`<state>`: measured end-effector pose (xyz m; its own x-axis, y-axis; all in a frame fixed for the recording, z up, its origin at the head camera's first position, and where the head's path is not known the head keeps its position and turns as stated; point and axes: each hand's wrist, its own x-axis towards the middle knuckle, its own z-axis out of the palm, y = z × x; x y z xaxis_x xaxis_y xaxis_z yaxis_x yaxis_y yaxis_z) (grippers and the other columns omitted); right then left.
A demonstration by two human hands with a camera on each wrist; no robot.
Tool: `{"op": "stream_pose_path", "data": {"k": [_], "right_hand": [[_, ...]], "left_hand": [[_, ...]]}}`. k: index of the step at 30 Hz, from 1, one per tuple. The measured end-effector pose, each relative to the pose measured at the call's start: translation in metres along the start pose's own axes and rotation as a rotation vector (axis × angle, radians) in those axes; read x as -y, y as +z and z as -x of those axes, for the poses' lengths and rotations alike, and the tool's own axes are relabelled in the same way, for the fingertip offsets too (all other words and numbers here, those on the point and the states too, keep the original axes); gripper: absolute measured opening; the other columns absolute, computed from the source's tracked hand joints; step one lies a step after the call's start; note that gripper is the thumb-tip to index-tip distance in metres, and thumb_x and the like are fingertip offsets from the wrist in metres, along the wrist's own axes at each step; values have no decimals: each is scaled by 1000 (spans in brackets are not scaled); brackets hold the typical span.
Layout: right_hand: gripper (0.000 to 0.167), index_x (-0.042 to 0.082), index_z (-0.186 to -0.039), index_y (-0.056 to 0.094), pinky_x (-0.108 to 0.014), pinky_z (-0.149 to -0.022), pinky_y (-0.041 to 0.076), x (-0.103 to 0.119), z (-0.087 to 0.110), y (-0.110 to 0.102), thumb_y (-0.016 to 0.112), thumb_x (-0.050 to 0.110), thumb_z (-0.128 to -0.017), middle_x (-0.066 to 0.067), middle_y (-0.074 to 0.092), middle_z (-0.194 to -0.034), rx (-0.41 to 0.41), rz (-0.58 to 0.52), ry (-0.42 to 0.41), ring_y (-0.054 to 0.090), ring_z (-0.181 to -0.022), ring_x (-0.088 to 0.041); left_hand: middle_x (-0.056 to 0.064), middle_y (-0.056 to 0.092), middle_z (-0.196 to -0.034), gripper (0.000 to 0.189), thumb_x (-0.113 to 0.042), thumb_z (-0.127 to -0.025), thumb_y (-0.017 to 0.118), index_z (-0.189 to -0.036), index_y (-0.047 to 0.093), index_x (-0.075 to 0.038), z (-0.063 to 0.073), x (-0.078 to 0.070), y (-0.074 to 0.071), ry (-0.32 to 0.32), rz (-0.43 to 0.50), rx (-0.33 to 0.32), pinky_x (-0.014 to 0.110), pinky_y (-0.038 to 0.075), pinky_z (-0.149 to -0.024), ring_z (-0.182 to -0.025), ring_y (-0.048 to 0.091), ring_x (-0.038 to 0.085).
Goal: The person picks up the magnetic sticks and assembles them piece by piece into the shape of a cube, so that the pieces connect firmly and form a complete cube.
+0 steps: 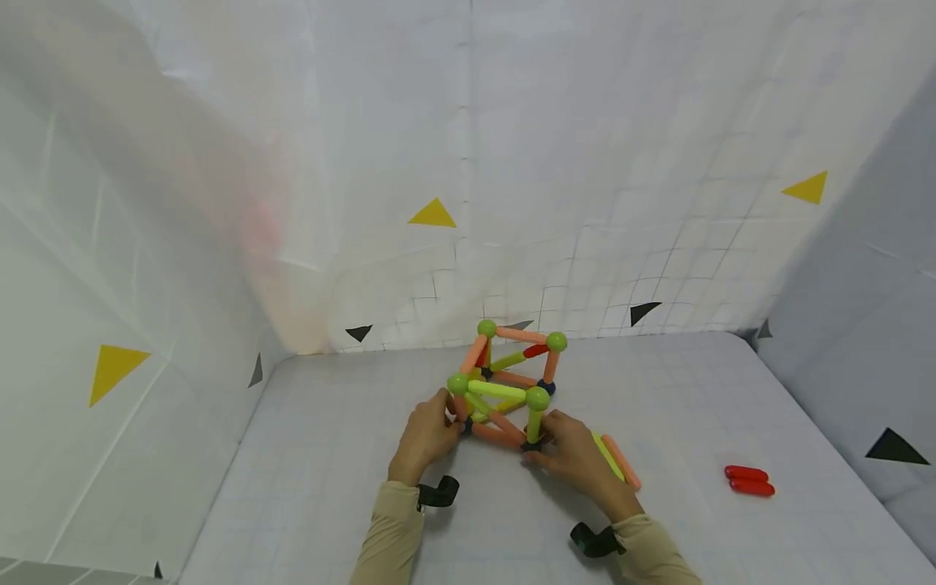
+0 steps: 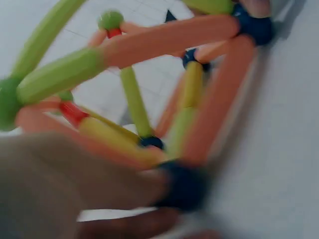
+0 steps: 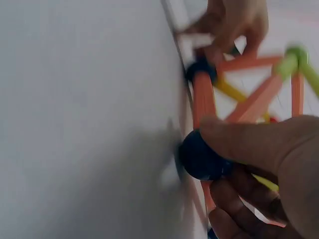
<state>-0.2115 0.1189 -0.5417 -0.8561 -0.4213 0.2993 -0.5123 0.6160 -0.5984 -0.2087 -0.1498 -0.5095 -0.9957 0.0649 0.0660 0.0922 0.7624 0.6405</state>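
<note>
A box-shaped frame of coloured rods and balls stands on the table, with green balls at its top corners and dark blue ones at its base. At its near left base corner, my left hand pinches a dark blue ball between thumb and fingers. The near right base ball is gripped by my right hand. A light green rod spans the two near top balls. Slanting across the near side is a diagonal, part green and part orange. My hands partly cover the lower corners.
A yellow-green rod and an orange rod lie beside my right forearm. Farther right are two short red rods side by side. White sheet walls with yellow and black triangles enclose the table at the back and sides.
</note>
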Motion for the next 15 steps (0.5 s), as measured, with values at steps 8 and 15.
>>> {"op": "stream_pose_path", "data": {"k": [8, 15], "right_hand": [[65, -7, -146, 56, -41, -94, 59, 44, 8, 35, 83, -4, -87, -18, 69, -130, 32, -130, -54, 72, -111, -29], [57, -6, -145, 58, -42, -94, 61, 48, 7, 36, 77, -7, -91, -22, 69, -137, 33, -248, -118, 73, -116, -29]], "left_hand": [[25, 74, -119, 64, 4, -93, 70, -148, 39, 3, -13, 18, 29, 17, 272, -195, 41, 59, -75, -90, 75, 29], [29, 53, -152, 70, 3, -95, 55, -159, 27, 0, -15, 18, 24, 23, 373, -218, 59, 51, -102, -124, 65, 41]]}}
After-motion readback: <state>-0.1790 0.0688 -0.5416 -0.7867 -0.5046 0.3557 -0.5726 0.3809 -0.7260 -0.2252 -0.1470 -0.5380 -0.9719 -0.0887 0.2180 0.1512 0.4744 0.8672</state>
